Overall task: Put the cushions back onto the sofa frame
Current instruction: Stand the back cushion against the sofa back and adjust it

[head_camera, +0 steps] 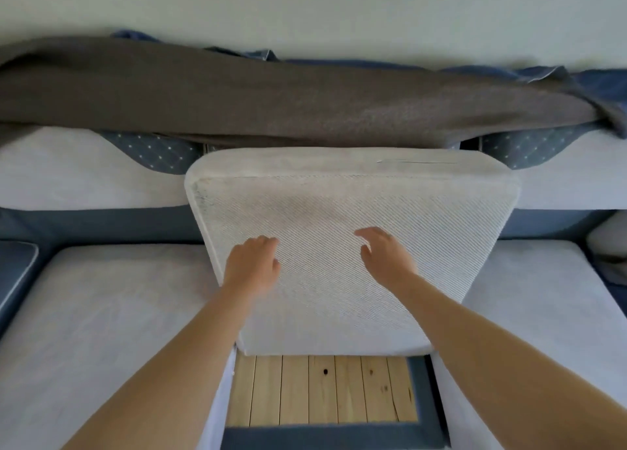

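At the far left a blue piped cushion sat at the end of the sofa, and next to it the left seat cushion lay flat in its place, with a pale back cushion behind it. A brown blanket was draped along the top of the backrest. My left hand lay on the ribbed face of the middle cushion, fingers loosely bent and gripping nothing. That white cushion stood tilted in the gap between the two seat cushions, its upper edge leaning toward the backrest under the blanket, its lower edge down at the wooden slats of the blue sofa frame. My right hand was spread over the same face, fingers apart and holding nothing; I could not tell whether it touched. Further right lay the right seat cushion, flat, with another back cushion behind it.
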A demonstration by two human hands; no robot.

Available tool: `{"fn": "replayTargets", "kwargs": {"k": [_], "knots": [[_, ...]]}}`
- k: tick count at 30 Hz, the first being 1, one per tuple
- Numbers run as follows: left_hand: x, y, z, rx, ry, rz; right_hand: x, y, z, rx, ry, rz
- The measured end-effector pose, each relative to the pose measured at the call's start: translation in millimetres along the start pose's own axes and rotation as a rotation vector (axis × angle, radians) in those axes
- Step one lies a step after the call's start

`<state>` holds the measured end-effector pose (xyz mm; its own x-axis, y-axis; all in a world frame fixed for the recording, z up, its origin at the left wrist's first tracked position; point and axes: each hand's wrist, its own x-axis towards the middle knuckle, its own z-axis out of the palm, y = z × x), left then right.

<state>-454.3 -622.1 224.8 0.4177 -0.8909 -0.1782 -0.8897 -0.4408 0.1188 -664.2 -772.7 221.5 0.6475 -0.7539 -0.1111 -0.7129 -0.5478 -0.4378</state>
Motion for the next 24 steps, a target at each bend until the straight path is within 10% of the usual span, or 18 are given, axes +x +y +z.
{"fn": "replayTargets", "kwargs": {"k": [6,18,24], "knots": [[-44,27,146,-0.566,-0.224,-0.238,-70,80,128,0.156,-0.206,0.227],[-64,67,471,-1.185,-0.467,-0.741,-151,197,423,0.764,-0.041,0.844],[-26,65,575,-1.577,-0.218,-0.985,-113,229,522,1.358,0.198,1.065]]}}
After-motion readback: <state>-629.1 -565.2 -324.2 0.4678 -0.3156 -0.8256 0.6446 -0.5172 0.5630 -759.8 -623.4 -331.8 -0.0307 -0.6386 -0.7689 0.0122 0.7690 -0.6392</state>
